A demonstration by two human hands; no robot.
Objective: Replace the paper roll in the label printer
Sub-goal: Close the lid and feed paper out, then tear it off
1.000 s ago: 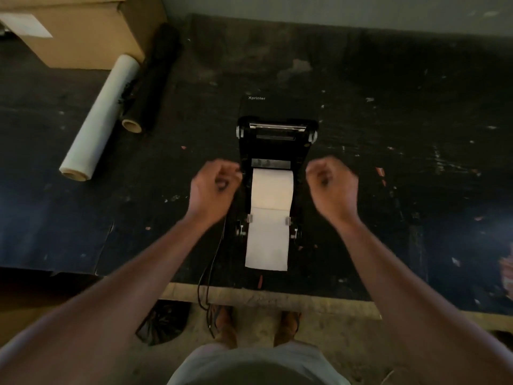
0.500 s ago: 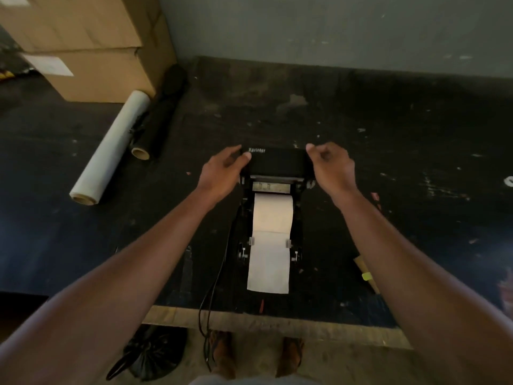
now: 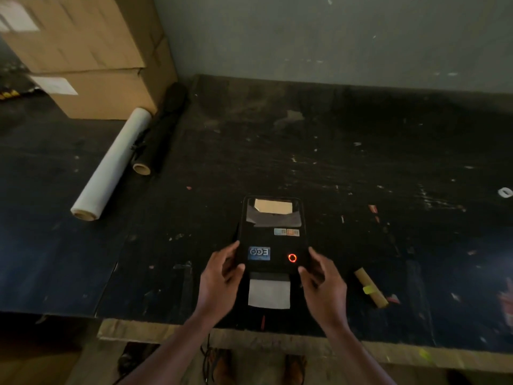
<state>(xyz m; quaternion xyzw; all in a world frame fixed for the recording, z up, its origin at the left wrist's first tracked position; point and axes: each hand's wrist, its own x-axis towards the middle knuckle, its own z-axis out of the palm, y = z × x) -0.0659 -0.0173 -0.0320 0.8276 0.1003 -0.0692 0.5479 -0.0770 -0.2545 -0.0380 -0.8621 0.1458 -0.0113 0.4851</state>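
The black label printer (image 3: 273,240) sits near the front edge of the dark table with its lid down. A red ring light (image 3: 292,257) glows on the lid beside a blue sticker (image 3: 259,253). A white strip of label paper (image 3: 269,293) sticks out of the front slot. My left hand (image 3: 222,276) presses the lid's front left corner, and my right hand (image 3: 322,279) presses the front right corner. The roll inside is hidden by the lid.
A white film roll (image 3: 111,165) and a black roll (image 3: 158,145) lie at the back left by stacked cardboard boxes (image 3: 91,59). A brown cardboard core (image 3: 370,287) with a yellow band lies right of the printer. Cables (image 3: 206,354) hang over the table's front edge.
The lid stood open with the paper path exposed; both hands took hold of it and swung it down shut. Only a short piece of paper shows now, and the red light is visible.
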